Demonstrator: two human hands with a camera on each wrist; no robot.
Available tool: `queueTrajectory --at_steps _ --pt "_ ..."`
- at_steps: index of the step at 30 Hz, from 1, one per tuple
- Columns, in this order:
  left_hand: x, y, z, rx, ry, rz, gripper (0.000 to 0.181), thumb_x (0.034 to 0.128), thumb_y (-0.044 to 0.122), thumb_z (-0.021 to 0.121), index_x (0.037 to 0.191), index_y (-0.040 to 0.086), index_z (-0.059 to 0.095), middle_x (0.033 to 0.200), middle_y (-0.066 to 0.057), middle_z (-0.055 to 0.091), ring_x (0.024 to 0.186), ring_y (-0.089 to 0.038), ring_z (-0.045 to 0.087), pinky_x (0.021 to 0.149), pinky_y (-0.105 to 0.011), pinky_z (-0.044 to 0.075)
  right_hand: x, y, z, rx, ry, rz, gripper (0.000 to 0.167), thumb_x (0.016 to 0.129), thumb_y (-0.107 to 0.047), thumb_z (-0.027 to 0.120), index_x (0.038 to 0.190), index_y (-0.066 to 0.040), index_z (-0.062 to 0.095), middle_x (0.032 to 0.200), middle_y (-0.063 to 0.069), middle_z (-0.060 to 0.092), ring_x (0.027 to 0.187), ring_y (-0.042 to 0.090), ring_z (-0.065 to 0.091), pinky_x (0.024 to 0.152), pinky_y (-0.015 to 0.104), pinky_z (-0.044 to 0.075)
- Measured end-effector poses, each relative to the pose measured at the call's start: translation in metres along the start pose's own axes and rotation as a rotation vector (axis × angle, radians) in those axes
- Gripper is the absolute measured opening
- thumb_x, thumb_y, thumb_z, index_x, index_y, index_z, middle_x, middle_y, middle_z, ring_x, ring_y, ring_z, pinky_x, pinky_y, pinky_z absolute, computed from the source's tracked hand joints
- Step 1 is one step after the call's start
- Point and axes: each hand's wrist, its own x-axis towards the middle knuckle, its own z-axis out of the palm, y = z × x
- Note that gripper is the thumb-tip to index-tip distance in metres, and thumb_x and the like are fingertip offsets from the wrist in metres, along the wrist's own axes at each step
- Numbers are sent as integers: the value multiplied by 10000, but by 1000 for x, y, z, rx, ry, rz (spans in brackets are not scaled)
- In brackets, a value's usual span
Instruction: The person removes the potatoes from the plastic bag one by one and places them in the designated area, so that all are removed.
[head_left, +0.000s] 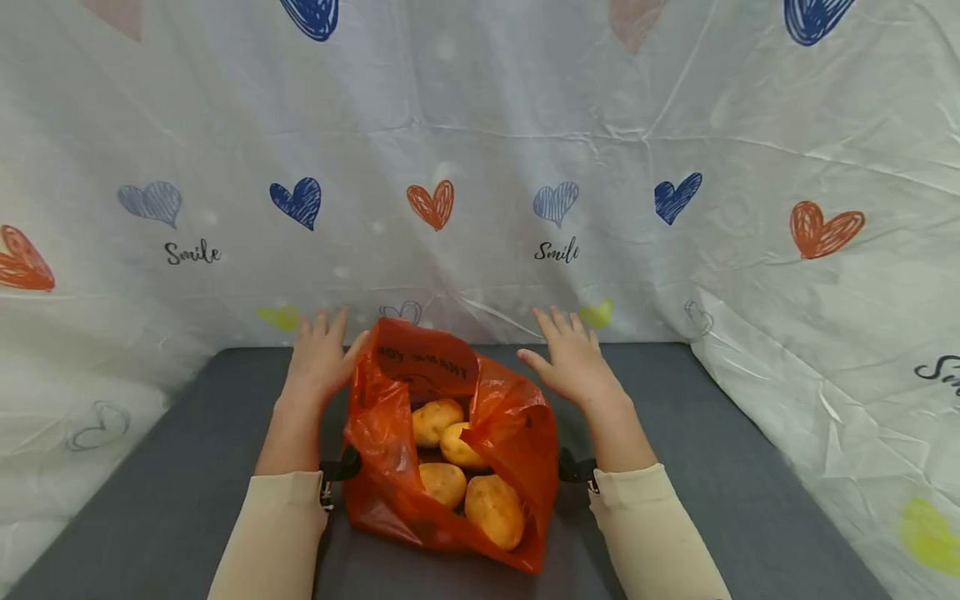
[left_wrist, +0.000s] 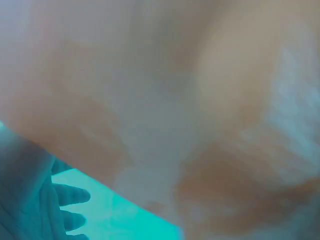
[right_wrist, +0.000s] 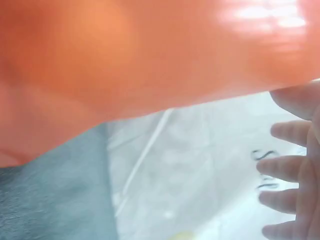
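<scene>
A red plastic bag stands on the dark table with its mouth open toward me, and several potatoes lie inside. Black lettering shows on its back inner wall. My left hand is spread beside the bag's left edge, its thumb close to the upper rim; whether it touches cannot be told. On the other side my right hand is held up with fingers straight and apart, a gap between it and the bag. In the right wrist view the bag fills the top, with spread fingers at the right.
The grey table extends to both sides of the bag. A white sheet printed with hearts and "Smile" hangs behind it and along its sides. Dark wrist cameras sit close to the bag's sides.
</scene>
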Motion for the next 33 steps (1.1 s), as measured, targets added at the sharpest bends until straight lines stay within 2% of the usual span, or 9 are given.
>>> queueTrajectory --at_steps 5,8,12,16,20,24,27,28,33 --pt "-11 17 -23 -127 71 60 692 1079 475 456 1584 14 350 1560 -296 370 1416 -513 345 1114 -688 293 -13 -18 -21 65 36 -79 712 1039 -412 597 1622 -115 315 1644 182 300 1498 402 291 1186 616 230" --pt "-21 31 -35 -258 90 101 646 1083 467 457 1564 38 408 1534 -246 441 1372 -453 443 1087 -656 366 -25 -30 -33 125 81 -145 634 1037 -357 616 1586 -122 401 1605 130 396 1468 333 376 1178 543 305" --pt "-38 51 -41 -393 71 165 609 1091 448 450 1576 84 400 1559 -193 428 1377 -407 459 1090 -624 388 -45 -49 -44 180 149 -270 558 1024 -306 650 1529 -125 495 1525 71 512 1410 265 469 1149 497 371" --pt "-58 72 -41 -422 30 208 624 1087 444 467 1599 105 352 1609 -179 339 1457 -402 349 1131 -643 318 -68 -77 -49 208 181 -437 501 1004 -265 687 1461 -96 572 1426 48 604 1317 219 565 1087 446 454" --pt "-73 88 -38 -334 -4 235 691 1047 459 560 1603 109 344 1654 -197 226 1506 -429 232 1132 -689 273 -89 -105 -45 204 131 -568 428 993 -236 701 1391 -96 630 1344 13 652 1238 160 611 1032 380 503" --pt "-85 97 -36 -193 -59 225 713 997 421 662 1582 109 399 1678 -228 126 1520 -471 145 1097 -732 282 -104 -126 -33 177 -73 -604 345 1015 -192 659 1349 -105 658 1298 -24 665 1193 116 618 1014 327 507" --pt "-92 98 -36 -90 -94 208 684 979 379 693 1555 104 447 1680 -245 88 1515 -495 126 1071 -740 312 -104 -135 -20 88 -207 -557 260 1019 -177 649 1267 -110 686 1183 -37 686 1075 102 645 944 288 529" --pt "-95 98 -36 -53 -100 201 681 974 371 700 1549 101 456 1678 -252 84 1510 -504 134 1062 -736 329 -103 -135 -15 47 -226 -532 200 1012 -174 658 1199 -115 698 1095 -45 687 999 101 648 893 278 538" --pt "-104 99 -34 123 -90 195 638 946 313 741 1484 49 520 1643 -320 129 1453 -569 237 986 -695 441 -89 -119 5 -95 -263 -332 199 973 -167 700 1136 -51 698 977 29 692 869 194 663 778 344 556"
